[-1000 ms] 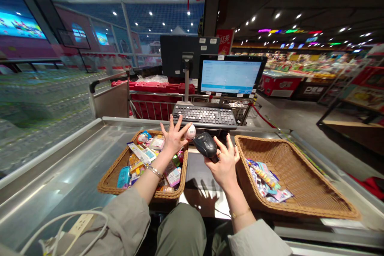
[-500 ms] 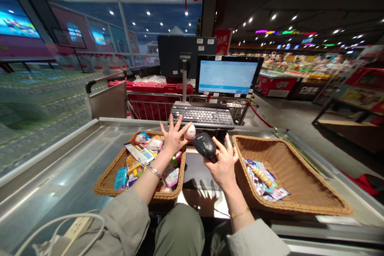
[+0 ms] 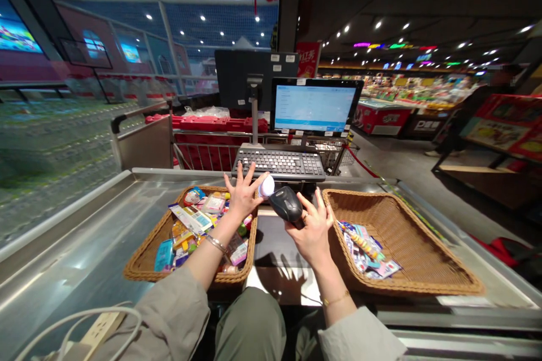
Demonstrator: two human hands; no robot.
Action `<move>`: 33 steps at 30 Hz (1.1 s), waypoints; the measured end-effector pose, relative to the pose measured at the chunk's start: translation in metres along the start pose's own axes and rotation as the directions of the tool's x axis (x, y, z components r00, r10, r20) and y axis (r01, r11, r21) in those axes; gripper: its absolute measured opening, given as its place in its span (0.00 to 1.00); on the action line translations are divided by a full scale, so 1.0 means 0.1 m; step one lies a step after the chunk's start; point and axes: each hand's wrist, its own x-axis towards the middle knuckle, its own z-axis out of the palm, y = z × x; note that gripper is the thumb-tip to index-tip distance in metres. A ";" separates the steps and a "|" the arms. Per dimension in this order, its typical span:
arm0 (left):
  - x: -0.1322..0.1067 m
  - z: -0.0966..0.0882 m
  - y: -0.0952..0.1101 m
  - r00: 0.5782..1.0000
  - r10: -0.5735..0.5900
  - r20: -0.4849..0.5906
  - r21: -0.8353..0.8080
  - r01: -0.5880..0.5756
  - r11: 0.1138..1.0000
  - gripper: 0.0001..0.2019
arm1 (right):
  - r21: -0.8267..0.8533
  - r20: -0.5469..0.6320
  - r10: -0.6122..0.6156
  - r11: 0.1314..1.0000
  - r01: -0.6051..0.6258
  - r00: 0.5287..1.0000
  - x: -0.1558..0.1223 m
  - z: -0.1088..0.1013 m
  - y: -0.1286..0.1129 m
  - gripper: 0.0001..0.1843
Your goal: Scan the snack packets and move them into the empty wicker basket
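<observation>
Pinching a small, round, white item (image 3: 266, 186) between thumb and index finger, the left hand (image 3: 243, 200) is located near the centre of the head view. Its grip is closed on the item; the remaining fingers are spread. The item is positioned just beside the front end of a black plastic handheld scanner (image 3: 285, 204); contact between the two cannot be determined. The right hand (image 3: 312, 231) has its grip clamped on the scanner's handle, which is mostly hidden; the outer fingers are extended.

Below the left forearm (image 3: 203, 262), a brown woven rectangular basket (image 3: 146, 259) contains mixed packages (image 3: 190, 217), including a turquoise box (image 3: 164, 255). To the right, a second brown woven basket (image 3: 423, 254) contains small packets (image 3: 366, 251) along its left side. Both baskets rest on a grey metal table (image 3: 97, 231). Beyond the hands are a black keyboard (image 3: 283, 162) and a lit monitor (image 3: 313, 106).
</observation>
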 end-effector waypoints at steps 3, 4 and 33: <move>0.01 0.00 0.03 1.000 0.005 -0.009 -0.010 -0.005 1.000 0.34 | -0.009 -0.006 -0.003 1.000 0.003 1.000 0.00 -0.01 0.01 0.09; 0.01 0.00 0.03 1.000 0.005 -0.011 -0.011 -0.005 1.000 0.33 | -0.009 -0.006 -0.002 1.000 0.002 1.000 0.00 -0.01 0.01 0.09; 0.09 0.07 0.31 0.992 0.097 -0.076 -0.035 -0.100 0.994 0.37 | -0.076 -0.101 0.058 0.995 -0.066 0.993 -0.06 -0.26 0.18 0.08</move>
